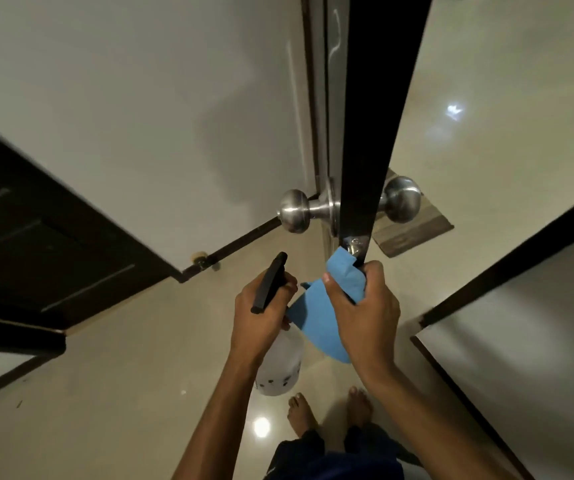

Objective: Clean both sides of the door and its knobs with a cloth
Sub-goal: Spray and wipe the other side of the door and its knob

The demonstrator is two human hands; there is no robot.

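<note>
currently i am gripping a translucent white spray bottle (pixel 280 365) in my left hand (pixel 261 313), fingers curled round its black trigger head; its contents are not showing. my right hand (pixel 365 313) is clutching a soft blue cloth (pixel 316 317) against the edge of the dark door (pixel 375 116), just below two rounded brushed-metal knobs (pixel 294 210) that are flanking it.
</note>
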